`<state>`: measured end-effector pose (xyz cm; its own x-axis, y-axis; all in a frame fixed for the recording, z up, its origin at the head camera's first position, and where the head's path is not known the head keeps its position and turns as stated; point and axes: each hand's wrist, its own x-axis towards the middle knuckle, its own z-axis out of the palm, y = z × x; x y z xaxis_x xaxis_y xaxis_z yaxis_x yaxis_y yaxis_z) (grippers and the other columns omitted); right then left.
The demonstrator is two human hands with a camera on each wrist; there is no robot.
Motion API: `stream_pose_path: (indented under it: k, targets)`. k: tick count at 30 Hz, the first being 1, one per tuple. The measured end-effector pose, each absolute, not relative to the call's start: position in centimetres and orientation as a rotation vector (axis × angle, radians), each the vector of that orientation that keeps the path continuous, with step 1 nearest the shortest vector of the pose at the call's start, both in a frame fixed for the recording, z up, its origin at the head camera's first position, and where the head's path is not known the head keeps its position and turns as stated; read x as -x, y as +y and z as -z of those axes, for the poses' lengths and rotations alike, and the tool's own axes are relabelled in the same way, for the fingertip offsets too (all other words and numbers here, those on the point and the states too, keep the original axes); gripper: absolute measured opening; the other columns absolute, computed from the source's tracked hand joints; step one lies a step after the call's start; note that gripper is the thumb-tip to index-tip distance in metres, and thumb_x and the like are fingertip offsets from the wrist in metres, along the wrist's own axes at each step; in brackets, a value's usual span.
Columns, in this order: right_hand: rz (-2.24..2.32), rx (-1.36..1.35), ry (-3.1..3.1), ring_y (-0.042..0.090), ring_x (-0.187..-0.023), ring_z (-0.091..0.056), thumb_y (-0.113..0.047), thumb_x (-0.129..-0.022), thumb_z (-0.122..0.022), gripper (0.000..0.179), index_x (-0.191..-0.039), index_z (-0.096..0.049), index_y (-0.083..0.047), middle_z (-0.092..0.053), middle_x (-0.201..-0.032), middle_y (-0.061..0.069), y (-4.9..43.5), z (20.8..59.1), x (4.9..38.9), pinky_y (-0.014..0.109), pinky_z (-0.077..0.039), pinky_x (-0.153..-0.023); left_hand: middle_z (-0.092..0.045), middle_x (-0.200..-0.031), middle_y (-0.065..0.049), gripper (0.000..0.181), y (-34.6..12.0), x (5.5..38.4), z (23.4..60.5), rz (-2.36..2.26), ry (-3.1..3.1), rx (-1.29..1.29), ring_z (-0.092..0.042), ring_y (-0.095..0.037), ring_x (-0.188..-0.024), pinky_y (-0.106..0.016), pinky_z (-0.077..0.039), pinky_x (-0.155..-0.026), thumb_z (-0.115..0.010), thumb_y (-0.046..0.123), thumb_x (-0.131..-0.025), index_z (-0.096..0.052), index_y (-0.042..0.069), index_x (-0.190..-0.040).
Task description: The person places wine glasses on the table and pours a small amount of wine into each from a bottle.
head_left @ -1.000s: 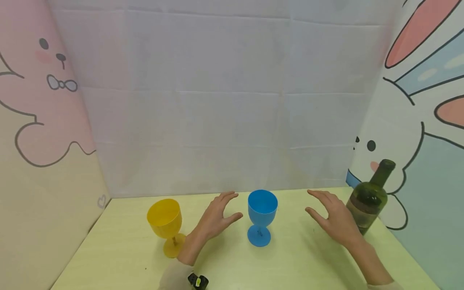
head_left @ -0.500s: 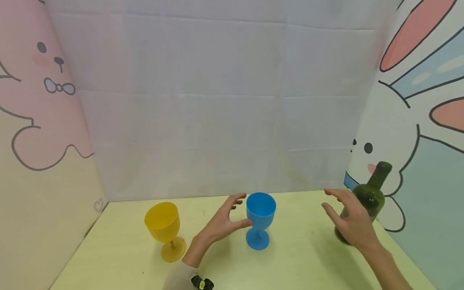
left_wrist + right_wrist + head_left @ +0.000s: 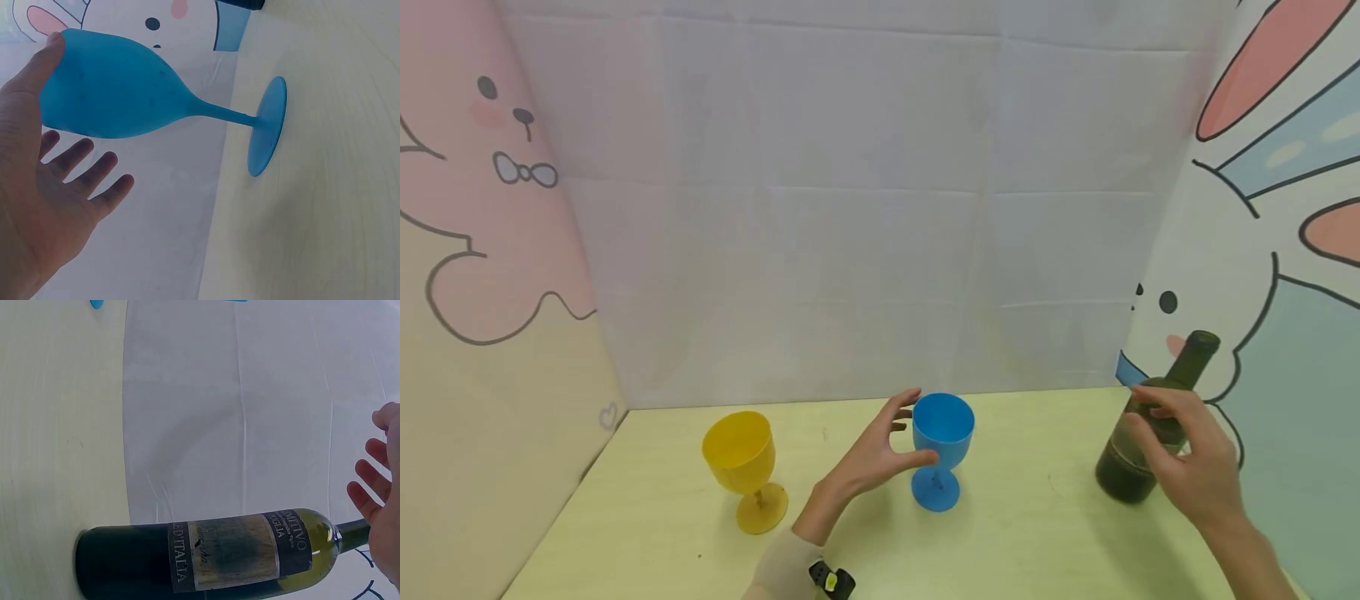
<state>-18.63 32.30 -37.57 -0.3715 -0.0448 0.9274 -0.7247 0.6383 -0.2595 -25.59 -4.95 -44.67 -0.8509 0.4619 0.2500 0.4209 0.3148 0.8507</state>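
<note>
A blue plastic goblet (image 3: 943,442) stands upright at the middle of the table. My left hand (image 3: 871,454) is at its left side, thumb and fingers spread about the bowl. In the left wrist view the thumb tip lies right at the rim of the goblet (image 3: 119,87), while the other fingers stay extended beside the bowl. At the right, a green glass wine bottle (image 3: 1123,471) with a label stands upright. My right hand (image 3: 1202,467) is in front of it, fingers loosely bent and holding nothing; it hides part of the bottle's body.
To the left of the left forearm stands a yellow goblet (image 3: 741,454). A white sheet (image 3: 865,208) hangs behind the pale table (image 3: 647,533). Printed cartoon panels flank both sides, the right one (image 3: 1300,417) close behind the bottle.
My left hand has moved right, up to the blue goblet. My right hand has moved right, across the front of the bottle. Both goblets and the bottle stay put.
</note>
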Motion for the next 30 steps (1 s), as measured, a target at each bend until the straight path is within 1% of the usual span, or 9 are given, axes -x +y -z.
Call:
stream_pose_path:
  k: [3, 7, 12, 15, 19, 22, 25, 28, 30]
  targets:
    - [-0.831, -0.613, -1.809, -0.009, -0.101, -0.056, -0.016, -0.091, -0.071, 0.036, -0.103, -0.065, 0.018, -0.067, -0.110, -0.010, 32.2, 37.0, 18.1, 0.008, -0.043, -0.090, -0.038, -0.156, -0.003, 0.092, -4.6, 25.6, 44.7, -1.622, 2.497, -0.835, -0.045, -0.030, -0.138, -0.055, -0.044, -0.108, -0.076, 0.052, -0.082, -0.025, 0.032, -0.156]
    - [-0.862, -0.612, -1.781, -0.007, -0.100, -0.057, -0.012, -0.091, -0.070, 0.034, -0.102, -0.063, 0.020, -0.066, -0.112, -0.013, 31.9, 36.3, 17.4, 0.008, -0.043, -0.090, -0.040, -0.155, -0.008, 0.092, -4.3, 25.7, 44.8, -1.642, 2.466, -0.825, -0.047, -0.035, -0.135, -0.060, -0.045, -0.104, -0.076, 0.052, -0.082, -0.025, 0.033, -0.156]
    - [-0.844, -0.573, -1.763, -0.008, -0.097, -0.056, -0.011, -0.090, -0.070, 0.031, -0.104, -0.066, 0.017, -0.070, -0.103, 0.000, 32.4, 36.3, 17.0, 0.007, -0.042, -0.090, -0.044, -0.152, -0.009, 0.086, -4.1, 25.7, 45.1, -1.674, 2.457, -0.804, -0.051, -0.036, -0.130, -0.061, -0.048, -0.100, -0.077, 0.047, -0.083, -0.028, 0.036, -0.154]
    - [-0.815, -0.533, -1.760, -0.010, -0.097, -0.055, -0.014, -0.090, -0.069, 0.032, -0.106, -0.068, 0.014, -0.070, -0.100, 0.006, 33.0, 36.2, 16.7, 0.007, -0.041, -0.090, -0.045, -0.150, -0.009, 0.084, -3.8, 25.7, 45.2, -1.705, 2.436, -0.791, -0.051, -0.037, -0.129, -0.060, -0.048, -0.099, -0.077, 0.044, -0.084, -0.030, 0.033, -0.153]
    - [-0.805, -0.499, -1.752, -0.010, -0.102, -0.055, -0.016, -0.091, -0.069, 0.036, -0.106, -0.066, 0.017, -0.069, -0.106, -0.006, 33.6, 36.0, 16.4, 0.006, -0.041, -0.090, -0.046, -0.150, -0.010, 0.085, -3.6, 25.7, 45.4, -1.728, 2.414, -0.783, -0.051, -0.038, -0.130, -0.060, -0.049, -0.099, -0.077, 0.043, -0.084, -0.031, 0.029, -0.154]
    - [-0.778, -0.458, -1.787, -0.011, -0.109, -0.053, -0.021, -0.094, -0.066, 0.043, -0.105, -0.063, 0.020, -0.063, -0.113, -0.020, 34.2, 36.1, 16.2, 0.004, -0.039, -0.089, -0.046, -0.149, -0.010, 0.085, -3.6, 25.7, 45.4, -1.741, 2.402, -0.778, -0.051, -0.039, -0.129, -0.060, -0.049, -0.099, -0.077, 0.043, -0.085, -0.031, 0.028, -0.154]
    - [-0.759, -0.420, -1.819, -0.012, -0.112, -0.050, -0.022, -0.095, -0.065, 0.046, -0.106, -0.060, 0.022, -0.057, -0.118, -0.027, 34.8, 36.4, 16.4, 0.003, -0.038, -0.089, -0.046, -0.149, -0.011, 0.085, -3.6, 25.6, 45.4, -1.760, 2.386, -0.767, -0.052, -0.039, -0.129, -0.060, -0.049, -0.098, -0.077, 0.042, -0.084, -0.031, 0.028, -0.154]
    - [-0.766, -0.383, -1.830, -0.012, -0.113, -0.050, -0.017, -0.093, -0.066, 0.042, -0.109, -0.060, 0.021, -0.055, -0.120, -0.027, 35.5, 36.9, 16.7, 0.002, -0.037, -0.089, -0.046, -0.149, -0.011, 0.084, -3.7, 25.5, 45.5, -1.775, 2.383, -0.762, -0.052, -0.039, -0.128, -0.060, -0.050, -0.098, -0.078, 0.042, -0.084, -0.032, 0.029, -0.154]
    - [-0.773, -0.353, -1.840, -0.012, -0.114, -0.049, -0.016, -0.092, -0.067, 0.040, -0.113, -0.061, 0.018, -0.057, -0.119, -0.024, 36.1, 37.4, 17.0, 0.002, -0.037, -0.088, -0.046, -0.149, -0.011, 0.084, -3.7, 25.5, 45.5, -1.786, 2.380, -0.758, -0.053, -0.039, -0.128, -0.060, -0.050, -0.098, -0.077, 0.042, -0.084, -0.032, 0.031, -0.153]
